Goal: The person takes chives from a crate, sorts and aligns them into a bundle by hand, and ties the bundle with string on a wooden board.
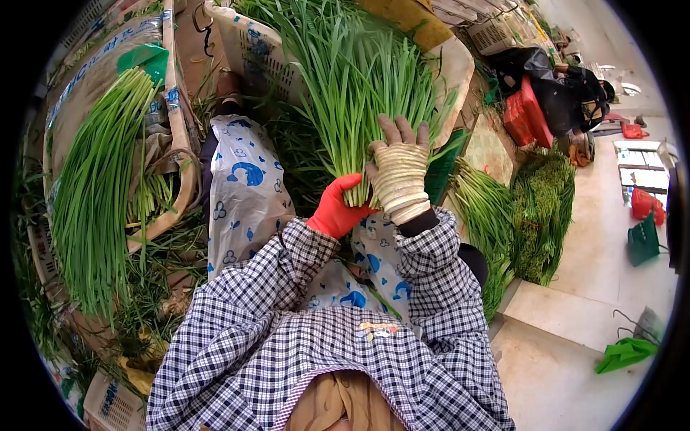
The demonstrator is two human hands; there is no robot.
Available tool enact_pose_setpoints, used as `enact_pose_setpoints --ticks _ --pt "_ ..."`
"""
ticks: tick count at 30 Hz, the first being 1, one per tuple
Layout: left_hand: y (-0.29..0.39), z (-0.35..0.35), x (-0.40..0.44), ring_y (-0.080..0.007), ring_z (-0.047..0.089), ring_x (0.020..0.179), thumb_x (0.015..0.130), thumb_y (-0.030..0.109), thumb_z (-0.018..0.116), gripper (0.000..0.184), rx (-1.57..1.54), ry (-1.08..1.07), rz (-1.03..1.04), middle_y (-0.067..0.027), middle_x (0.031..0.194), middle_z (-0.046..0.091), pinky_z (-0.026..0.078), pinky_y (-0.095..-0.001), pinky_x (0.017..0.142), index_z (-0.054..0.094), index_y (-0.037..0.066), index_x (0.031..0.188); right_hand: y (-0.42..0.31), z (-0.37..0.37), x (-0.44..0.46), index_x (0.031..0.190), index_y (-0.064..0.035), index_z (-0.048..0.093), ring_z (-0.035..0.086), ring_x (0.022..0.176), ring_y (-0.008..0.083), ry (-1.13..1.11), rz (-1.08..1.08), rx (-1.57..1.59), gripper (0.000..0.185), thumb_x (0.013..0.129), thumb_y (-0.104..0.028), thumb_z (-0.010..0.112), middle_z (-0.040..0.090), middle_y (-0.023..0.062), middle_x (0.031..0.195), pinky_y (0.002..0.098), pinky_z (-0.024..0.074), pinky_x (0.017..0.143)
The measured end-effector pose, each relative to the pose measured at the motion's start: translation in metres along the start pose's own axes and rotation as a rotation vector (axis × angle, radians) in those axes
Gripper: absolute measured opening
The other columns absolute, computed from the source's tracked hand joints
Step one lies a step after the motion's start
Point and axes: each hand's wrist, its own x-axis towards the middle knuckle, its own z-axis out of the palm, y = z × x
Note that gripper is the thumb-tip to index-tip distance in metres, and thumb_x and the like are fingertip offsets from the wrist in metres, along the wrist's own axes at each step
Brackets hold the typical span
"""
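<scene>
My left hand (338,208), in a red rubber glove, is closed around the pale lower ends of a bunch of garlic chives (353,154). The leaves fan away from me over a white plastic basket (277,61) heaped with more green leaves. On the right side of the same bunch lies my right hand (400,171) in a striped knit glove with grey fingertips. Its fingers are stretched out and a little apart, and the thumb is near the stalks. Under my hands, clear plastic with blue whale prints (251,172) covers my legs.
At left, a large bunch of chives (100,187) lies across a cloth-covered basket (172,86). Loose leaves litter the floor. At right are bundled greens (478,208), a darker bundle (543,215) and a concrete step (553,316). Beyond them sits a person in dark clothing (578,93) near a red container (527,111).
</scene>
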Motion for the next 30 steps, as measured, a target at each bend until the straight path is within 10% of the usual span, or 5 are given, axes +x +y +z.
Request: enact_pose_setpoints --ticks 11,22,26,28,30 --pt "0.002 0.004 0.003 -0.0286 0.059 0.11 0.089 0.02 0.058 0.043 -0.091 0.223 -0.05 -0.0119 0.121 0.062 0.045 -0.0468 0.098 0.051 0.004 0.129 0.006 0.03 0.011 0.074 -0.0129 0.068 0.041 0.131 0.0307 0.096 0.037 0.065 0.016 0.063 -0.023 0.072 0.058 0.0052 0.127 0.0583 0.014 0.115" --pt "0.003 0.015 -0.001 -0.0208 0.059 0.108 0.095 0.017 0.05 0.027 -0.061 0.138 -0.03 -0.0093 0.113 0.064 0.045 -0.0356 0.099 0.057 0.002 0.117 0.027 -0.021 -0.036 0.073 -0.0033 0.06 0.047 0.123 0.0314 0.228 0.106 1.109 0.007 0.068 0.0 0.063 0.061 0.0098 0.119 0.0458 0.0334 0.106" --pt "-0.003 0.029 -0.007 -0.0175 0.06 0.107 0.095 0.015 0.051 0.025 0.419 -0.002 0.242 -0.0079 0.109 0.064 0.045 -0.0312 0.098 0.056 0.004 0.118 0.042 -0.07 -0.052 0.078 -0.0029 0.06 0.049 0.122 0.0318 -0.111 -0.532 0.992 0.009 0.071 0.002 0.062 0.056 0.0117 0.127 0.0443 0.0331 0.11" --pt "0.007 0.019 0.0 -0.0225 0.059 0.109 0.093 0.017 0.055 0.027 0.066 0.024 -0.035 -0.0088 0.114 0.063 0.045 -0.0372 0.101 0.057 0.004 0.117 0.036 -0.09 -0.067 0.094 -0.007 0.066 0.05 0.124 0.0273 -0.015 -0.306 0.668 0.026 0.073 0.005 0.058 0.058 0.0132 0.125 0.0459 0.0328 0.112" --pt "0.006 0.019 0.003 -0.0249 0.059 0.11 0.092 0.018 0.056 0.028 -0.009 0.094 -0.05 -0.0098 0.116 0.063 0.044 -0.041 0.101 0.058 0.004 0.116 0.051 -0.054 -0.087 0.112 -0.0044 0.063 0.059 0.106 0.0217 0.112 0.162 1.092 0.034 0.078 0.0 0.066 0.062 0.0128 0.113 0.0325 0.0508 0.089"
